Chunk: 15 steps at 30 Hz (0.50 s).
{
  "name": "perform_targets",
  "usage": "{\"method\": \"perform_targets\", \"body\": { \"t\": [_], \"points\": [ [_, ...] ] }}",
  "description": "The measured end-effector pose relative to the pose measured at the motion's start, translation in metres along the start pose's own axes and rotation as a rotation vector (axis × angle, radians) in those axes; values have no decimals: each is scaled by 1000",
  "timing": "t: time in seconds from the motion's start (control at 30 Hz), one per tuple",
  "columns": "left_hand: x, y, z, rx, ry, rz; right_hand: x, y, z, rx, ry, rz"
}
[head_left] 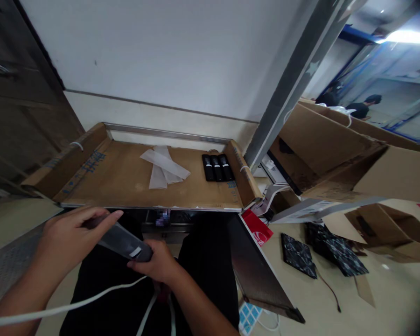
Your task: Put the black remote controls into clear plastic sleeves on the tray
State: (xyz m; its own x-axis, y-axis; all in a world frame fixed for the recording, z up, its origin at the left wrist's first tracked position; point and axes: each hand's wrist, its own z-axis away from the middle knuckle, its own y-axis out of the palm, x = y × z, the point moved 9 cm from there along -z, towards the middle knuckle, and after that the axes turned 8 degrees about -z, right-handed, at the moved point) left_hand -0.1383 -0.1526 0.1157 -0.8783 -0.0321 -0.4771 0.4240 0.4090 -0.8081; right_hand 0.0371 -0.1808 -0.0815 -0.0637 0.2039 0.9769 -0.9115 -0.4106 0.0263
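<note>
Above my lap I hold a long dark item in a frosted plastic sleeve point(121, 239), with a small white label near its right end. My left hand point(68, 235) closes round its upper left end, thumb stretched along the sleeve. At the lower right end, my right hand point(159, 261) grips it between thumb and fingers. On the cardboard-lined shelf point(126, 177) ahead, frosted sleeves point(166, 167) lie crossed over one another. To their right, three black long items point(217, 168) with white labels lie side by side. What exactly the dark items are, I cannot tell.
Cardboard flaps point(247, 175) border the shelf's sides. A grey post point(294, 84) rises at right, beside a large cardboard box point(336, 149). Black patterned bags point(336, 252) lie on the floor. A white cord point(73, 305) crosses before me. People point(362, 108) are far off right.
</note>
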Motion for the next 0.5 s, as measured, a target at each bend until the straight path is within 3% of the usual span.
{"method": "perform_targets", "body": {
  "t": [0.13, 0.27, 0.4, 0.5],
  "points": [
    [-24, -7, -8, 13, 137, -50, 4, -2, 2, 0, -10, 14],
    [-29, -2, -12, 86, 181, -51, -4, 2, 7, 34, 5, 8],
    [-12, -4, -9, 69, 130, -46, -18, 4, 15, 54, 10, 35],
    [27, 9, -1, 5, -76, 112, -23, -14, 25, -4, 5, 34]
  ]
}}
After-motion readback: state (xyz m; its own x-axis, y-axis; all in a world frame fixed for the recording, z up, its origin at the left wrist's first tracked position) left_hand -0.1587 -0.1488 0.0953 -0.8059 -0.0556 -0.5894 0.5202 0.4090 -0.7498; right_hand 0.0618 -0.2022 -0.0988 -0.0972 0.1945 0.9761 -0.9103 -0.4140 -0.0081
